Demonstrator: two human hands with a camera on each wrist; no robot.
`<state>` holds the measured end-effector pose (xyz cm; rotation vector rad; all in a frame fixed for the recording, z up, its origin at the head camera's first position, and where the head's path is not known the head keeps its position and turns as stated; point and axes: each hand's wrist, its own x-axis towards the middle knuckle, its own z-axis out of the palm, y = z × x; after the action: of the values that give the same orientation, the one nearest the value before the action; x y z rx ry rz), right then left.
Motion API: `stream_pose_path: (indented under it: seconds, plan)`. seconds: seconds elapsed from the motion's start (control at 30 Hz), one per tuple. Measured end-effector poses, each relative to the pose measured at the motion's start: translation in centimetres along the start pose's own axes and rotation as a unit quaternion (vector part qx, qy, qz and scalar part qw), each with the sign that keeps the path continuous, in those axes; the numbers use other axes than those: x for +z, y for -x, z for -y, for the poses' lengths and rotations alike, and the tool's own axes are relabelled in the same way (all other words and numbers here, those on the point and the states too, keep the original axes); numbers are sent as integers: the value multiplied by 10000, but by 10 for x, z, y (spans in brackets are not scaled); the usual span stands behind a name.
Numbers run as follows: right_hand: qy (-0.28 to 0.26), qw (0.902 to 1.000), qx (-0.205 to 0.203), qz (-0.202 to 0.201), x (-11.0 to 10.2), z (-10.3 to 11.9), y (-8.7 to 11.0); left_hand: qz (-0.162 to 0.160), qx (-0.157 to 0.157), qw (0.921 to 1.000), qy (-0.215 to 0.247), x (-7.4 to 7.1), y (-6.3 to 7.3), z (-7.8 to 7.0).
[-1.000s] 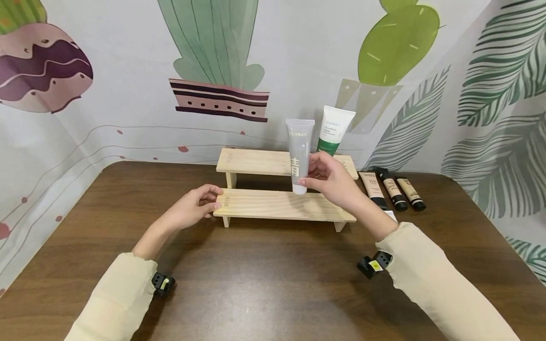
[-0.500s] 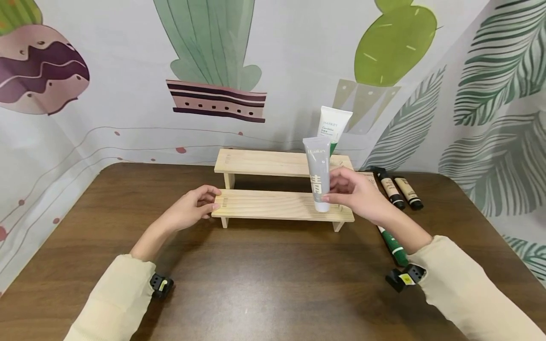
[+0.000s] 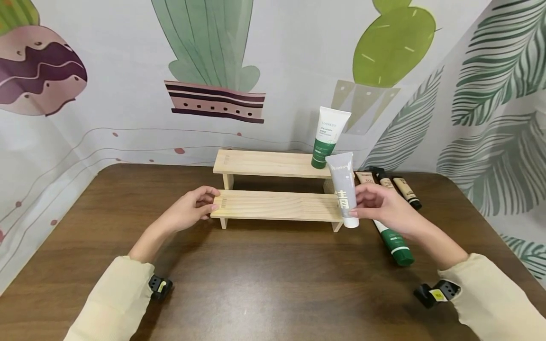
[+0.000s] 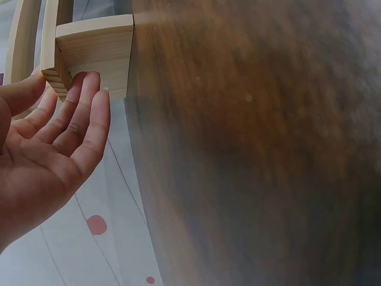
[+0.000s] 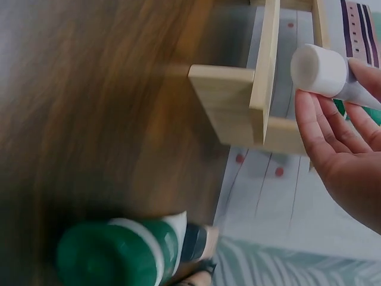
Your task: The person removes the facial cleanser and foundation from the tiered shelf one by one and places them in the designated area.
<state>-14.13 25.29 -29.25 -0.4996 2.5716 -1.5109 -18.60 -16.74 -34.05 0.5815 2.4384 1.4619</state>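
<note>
My right hand (image 3: 386,210) pinches a grey squeeze tube (image 3: 342,180) near its white cap (image 5: 318,70). The tube is upright but tilted, cap down, in front of the right end of a two-step wooden display rack (image 3: 277,204). In the right wrist view the cap is apart from the lower board. My left hand (image 3: 192,210) grips the left end of that board, thumb at the top edge and fingers (image 4: 95,122) curled below it. On the upper step's right end stands a white-and-green tube (image 3: 328,135), cap down.
Right of the rack a white-and-green tube (image 3: 395,244) lies on the brown table (image 3: 239,279), partly behind my right hand. Several beige tubes with black caps, such as the rightmost one (image 3: 407,192), lie farther back. A printed cloth (image 3: 298,57) hangs behind the table.
My right hand has carried the grey tube right and down, from in front of the upper step to the lower board's right end. The left hand has stayed on the rack.
</note>
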Motion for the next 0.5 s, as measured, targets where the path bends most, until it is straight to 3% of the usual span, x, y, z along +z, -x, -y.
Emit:
stream_pose_path:
  seconds: [0.23,0.5]
  plan:
    - [-127,9996,269,26,-18,-19,15,25,28,10000,14,0,-1,1]
    - [219,9971,728,-97,-39,-37,36,7,10,10000,-36,-1,0,1]
